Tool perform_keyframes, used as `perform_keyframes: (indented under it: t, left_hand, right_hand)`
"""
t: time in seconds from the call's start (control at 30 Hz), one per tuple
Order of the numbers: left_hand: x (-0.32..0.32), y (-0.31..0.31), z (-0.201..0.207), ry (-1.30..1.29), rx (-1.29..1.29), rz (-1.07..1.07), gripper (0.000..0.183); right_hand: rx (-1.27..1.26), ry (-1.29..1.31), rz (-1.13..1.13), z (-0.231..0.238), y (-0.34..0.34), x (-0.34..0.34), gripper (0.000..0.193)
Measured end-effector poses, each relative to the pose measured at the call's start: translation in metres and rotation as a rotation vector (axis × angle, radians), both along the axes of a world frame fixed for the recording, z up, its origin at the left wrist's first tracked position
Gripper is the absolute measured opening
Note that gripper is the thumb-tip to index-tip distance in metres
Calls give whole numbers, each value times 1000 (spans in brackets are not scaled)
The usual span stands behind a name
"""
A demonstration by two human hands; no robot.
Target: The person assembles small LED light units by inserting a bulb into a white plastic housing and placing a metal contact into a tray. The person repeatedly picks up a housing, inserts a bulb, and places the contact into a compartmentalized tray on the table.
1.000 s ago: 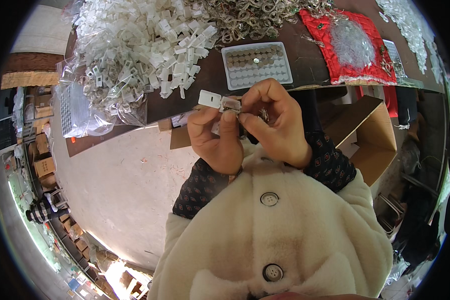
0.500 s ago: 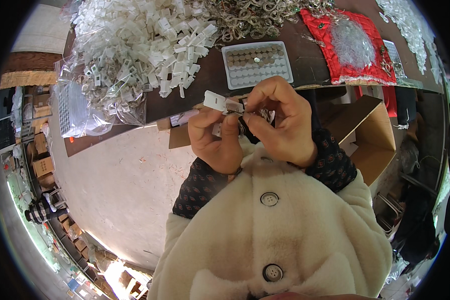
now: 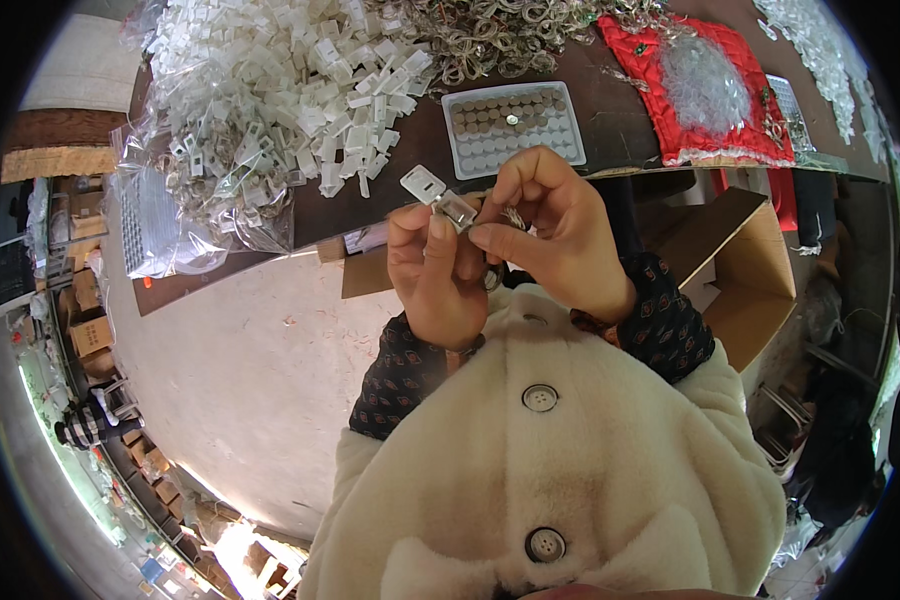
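Note:
Between my two hands, just off the table's front edge, is a small white plastic case (image 3: 425,185) with its lid part swung out and a metallic-looking inside showing. My left hand (image 3: 438,270) pinches it between thumb and fingers. My right hand (image 3: 555,230) is closed at its right end, thumb and fingertips on a bundle of thin light-coloured wire (image 3: 513,217). A small dark round piece hangs under the fingers; what it is I cannot make out. Beyond the hands lies a clear tray (image 3: 470,158) of round button cells, some of its pockets without cells.
A large heap of white plastic cases (image 3: 300,80) covers the table's left, partly in a clear bag (image 3: 190,240). Coiled wires (image 3: 500,40) lie at the back. A red quilted cloth (image 3: 655,100) carries clear filaments (image 3: 708,90). An opened cardboard box (image 3: 750,270) stands below right.
The white case has turned, its lid end now tilting up to the left and its inside facing up. My left fingers have straightened upward; my right hand has shifted slightly left.

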State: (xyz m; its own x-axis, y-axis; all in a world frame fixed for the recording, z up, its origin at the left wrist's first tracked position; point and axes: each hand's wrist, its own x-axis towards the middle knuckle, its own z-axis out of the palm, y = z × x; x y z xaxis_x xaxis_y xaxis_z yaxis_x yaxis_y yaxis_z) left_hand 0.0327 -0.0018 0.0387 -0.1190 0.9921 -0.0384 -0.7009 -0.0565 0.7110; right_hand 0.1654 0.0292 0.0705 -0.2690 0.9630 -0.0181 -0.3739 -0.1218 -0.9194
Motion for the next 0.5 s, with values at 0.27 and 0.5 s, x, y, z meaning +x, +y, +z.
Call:
perform_keyframes:
  t: [0.27, 0.5]
  left_hand:
    - [2, -1, -5, -102, -96, 7, 10]
    - [3, 5, -18, -67, 23, -22, 14]
  right_hand:
    - [523, -483, -186, -8, -8, -4, 30]
    - [847, -754, -249, -6, -6, 11, 39]
